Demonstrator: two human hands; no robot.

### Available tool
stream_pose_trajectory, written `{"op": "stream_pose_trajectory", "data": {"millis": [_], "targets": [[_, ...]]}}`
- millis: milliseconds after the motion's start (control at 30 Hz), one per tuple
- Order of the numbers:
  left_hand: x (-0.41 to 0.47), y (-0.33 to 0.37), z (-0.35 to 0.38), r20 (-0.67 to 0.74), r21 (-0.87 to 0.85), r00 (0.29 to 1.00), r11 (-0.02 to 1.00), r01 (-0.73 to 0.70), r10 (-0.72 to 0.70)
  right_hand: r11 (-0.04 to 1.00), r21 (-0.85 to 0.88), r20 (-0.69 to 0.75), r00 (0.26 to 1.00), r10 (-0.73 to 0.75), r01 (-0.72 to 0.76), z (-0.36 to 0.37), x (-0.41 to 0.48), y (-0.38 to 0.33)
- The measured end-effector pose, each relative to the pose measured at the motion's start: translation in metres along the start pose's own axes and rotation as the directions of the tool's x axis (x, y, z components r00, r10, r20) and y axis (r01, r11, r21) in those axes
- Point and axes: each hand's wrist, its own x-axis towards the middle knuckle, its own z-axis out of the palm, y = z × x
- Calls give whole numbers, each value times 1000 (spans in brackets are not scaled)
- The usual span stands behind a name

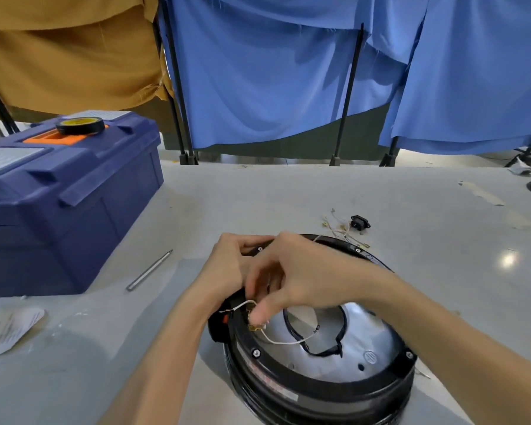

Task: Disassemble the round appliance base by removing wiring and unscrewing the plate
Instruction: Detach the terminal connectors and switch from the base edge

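Note:
The round black appliance base (319,384) lies upside down on the grey table (258,194), showing a silver metal plate (365,342) held by hex screws (256,352). My left hand (227,271) grips the base's far left rim. My right hand (295,280) reaches over the plate and pinches a white wire (282,341) at its brass terminal on the left inner edge. A black cable loop (313,348) lies across the plate's central opening.
A blue toolbox (62,191) with a roll of black tape (80,125) on top stands at the left. A metal rod (149,270) lies beside it. Loose wires (341,228) and a black socket (360,223) lie behind the base. A paper sheet (10,329) lies front left.

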Motion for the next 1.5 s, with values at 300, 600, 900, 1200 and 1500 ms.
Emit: {"op": "stream_pose_trajectory", "data": {"millis": [300,600,900,1200,1500], "targets": [[0,0,-2,25,-8,999,1000,-24,24,994,110,-62,997,35,-28,16,-2,-5],[2,-4,-1,35,-37,999,999,-13,14,981,163,-105,987,120,-102,14,-17,4],[1,0,0,44,-48,999,999,-6,8,933,323,-93,976,198,-159,25,-18,7],[7,-7,1,31,-54,998,997,57,-55,950,274,-458,848,268,-152,-33,-36,47],[8,-9,1,37,-62,997,996,64,-61,812,480,-624,521,582,-332,-75,-4,138]]}}
